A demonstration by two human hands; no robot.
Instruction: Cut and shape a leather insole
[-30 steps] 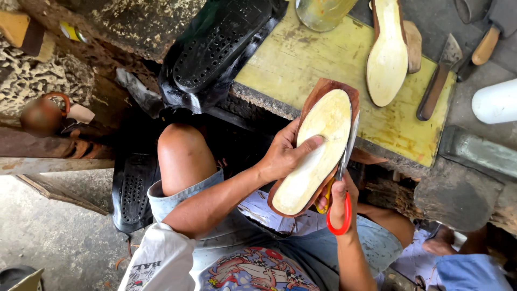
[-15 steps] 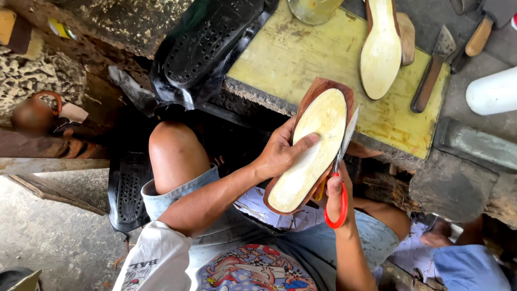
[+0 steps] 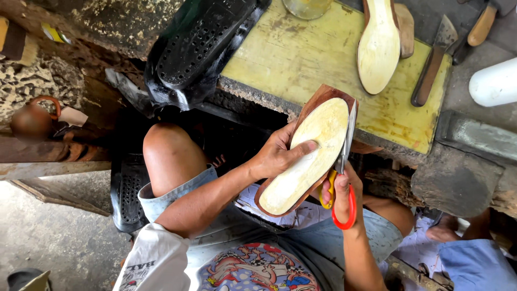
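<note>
My left hand (image 3: 277, 156) grips the brown leather shoe sole with its pale yellow insole layer (image 3: 307, 156), held over my lap at the edge of the yellow-painted worktop (image 3: 301, 59). My right hand (image 3: 339, 188) is closed through the handles of the red-and-yellow scissors (image 3: 344, 178), blade lying along the sole's right edge. Best to keep the blade tight against the brown rim and turn the sole, not the scissors. The blade tips and the sole's underside are hidden.

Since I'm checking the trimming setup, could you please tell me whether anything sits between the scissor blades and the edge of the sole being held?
Nothing visible does: the red-and-yellow-handled scissors in the right hand lie directly along the edge of the pale, brown-backed shoe sole, gripped by the left hand.
</note>
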